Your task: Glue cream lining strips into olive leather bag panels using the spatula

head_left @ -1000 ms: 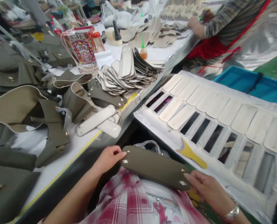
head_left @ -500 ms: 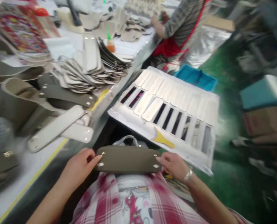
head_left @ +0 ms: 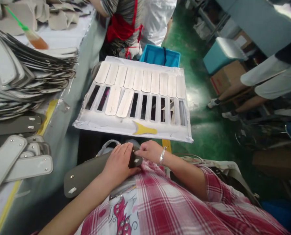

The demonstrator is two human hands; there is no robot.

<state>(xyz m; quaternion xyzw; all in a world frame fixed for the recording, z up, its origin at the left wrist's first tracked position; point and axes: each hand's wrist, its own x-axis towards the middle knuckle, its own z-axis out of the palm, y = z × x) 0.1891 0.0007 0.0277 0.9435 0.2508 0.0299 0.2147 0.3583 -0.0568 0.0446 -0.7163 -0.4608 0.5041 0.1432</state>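
An olive leather strip [head_left: 86, 173] with rounded ends, small metal studs and whitish patches lies across my lap, tilted with its right end higher. My left hand [head_left: 118, 161] grips it close to that right end, fingers stretched over its face and thumb by the lower edge. The right end itself is pinched by my right hand [head_left: 150, 151], next to a stud. Part of the strip is hidden under my left hand. Just beyond my hands, a white slotted board [head_left: 106, 122] carries rows of pale rounded pieces [head_left: 137, 80] and a yellow forked piece [head_left: 144, 129].
On the left table [head_left: 84, 49] are a stack of pale and dark strips [head_left: 32, 75], loose white strips [head_left: 30, 168] and a green-tipped bottle [head_left: 36, 39]. A co-worker in a red apron [head_left: 122, 27] sits ahead. A blue crate [head_left: 160, 55] stands behind the board; another person's legs [head_left: 260, 81] show right.
My view has swung right. My left hand has moved from the strip's left end to near its right end, and the strip now slants. My right hand still pinches the right end.
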